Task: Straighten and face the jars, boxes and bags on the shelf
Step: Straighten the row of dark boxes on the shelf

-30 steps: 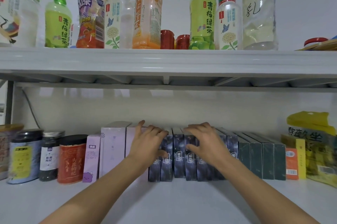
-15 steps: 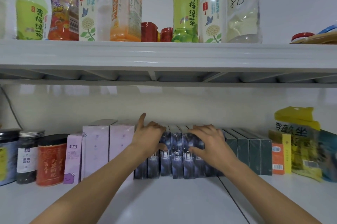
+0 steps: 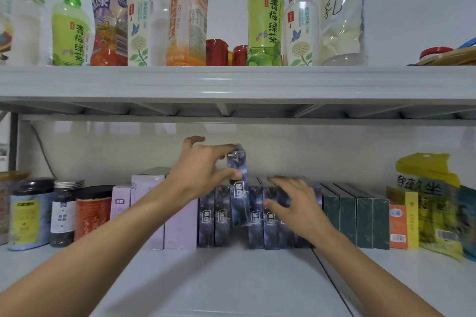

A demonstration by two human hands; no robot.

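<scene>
1. The left hand (image 3: 203,175) grips one dark blue box (image 3: 239,187), fingers curled over its top edge and thumb pressed to its front face. That box sits raised above its row, upright and slightly tilted, its lower end still between its neighbours.
2. The right hand (image 3: 293,203) lies with fingers spread and relaxed on the tops and fronts of the dark blue boxes (image 3: 257,226) just right of the raised one, holding none of them.
3. The row of dark blue boxes stands upright on the lower shelf (image 3: 231,283), labels facing forward, with a gap at the base where the raised box belongs.
4. To the right, touching that row, stand four dark green boxes (image 3: 356,221), then an orange box (image 3: 398,226) with a narrow yellow box (image 3: 411,218), and a yellow bag (image 3: 432,200) near the shelf's right end.
5. To the left stand pale lilac boxes (image 3: 177,226), a smaller lilac box (image 3: 119,200), a red canister (image 3: 94,213), a dark jar (image 3: 63,213) with a metal lid and a blue-and-yellow jar (image 3: 28,216).
6. The upper shelf (image 3: 231,82) carries a line of upright drink bottles (image 3: 265,17) and two small red cans (image 3: 217,52) between them.
</scene>
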